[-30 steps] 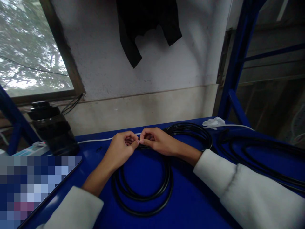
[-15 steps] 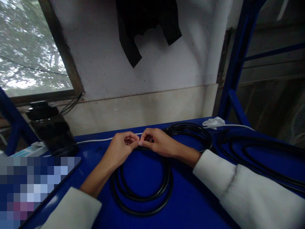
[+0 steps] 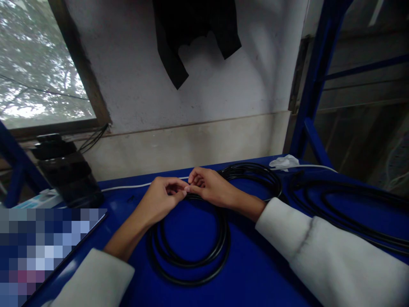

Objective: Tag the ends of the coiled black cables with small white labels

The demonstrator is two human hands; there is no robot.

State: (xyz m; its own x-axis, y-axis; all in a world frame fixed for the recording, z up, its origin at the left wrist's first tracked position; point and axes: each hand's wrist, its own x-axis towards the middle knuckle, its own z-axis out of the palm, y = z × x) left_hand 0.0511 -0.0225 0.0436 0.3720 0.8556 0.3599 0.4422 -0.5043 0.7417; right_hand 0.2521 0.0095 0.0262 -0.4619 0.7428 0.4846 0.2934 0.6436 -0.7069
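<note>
A coil of black cable [image 3: 191, 283] lies on the blue table in front of me. At the coil's far edge, my left hand [image 3: 163, 197] is closed, thumb and fingers pinched together. My right hand [image 3: 213, 186] meets it from the right, its thumb and fingertips also pinched. The fingertips of both hands touch, and whatever lies between them is too small and hidden to make out. Black cable passes just below the fingertips.
A second black coil [image 3: 277, 181] sits behind my right hand, and more black cable [image 3: 358, 219] is at the right. A dark bottle [image 3: 68, 175] stands at the left. A white cord [image 3: 126, 186] and crumpled plastic [image 3: 284, 162] are along the back edge.
The fingers of my right hand have lifted and shifted slightly at the fingertips of my left hand. The whole view has moved a little.
</note>
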